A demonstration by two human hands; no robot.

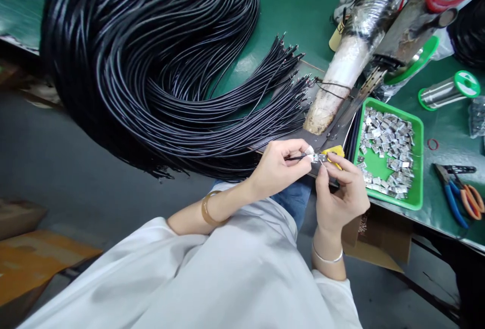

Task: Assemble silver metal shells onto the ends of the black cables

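Two hands meet right at the desk [303, 10] edge. The left hand [278, 167] pinches one black cable [297, 157] near its end, lying roughly left-to-right with the tip pointing at the other hand. The right hand [341, 192] is closed on a small metal connector [322, 157], just beside a yellow fixture [335, 153]. Cable tip and connector look touching, pretty much in line. Spare connectors sit in the green tray [417, 167], nearer the right hand.
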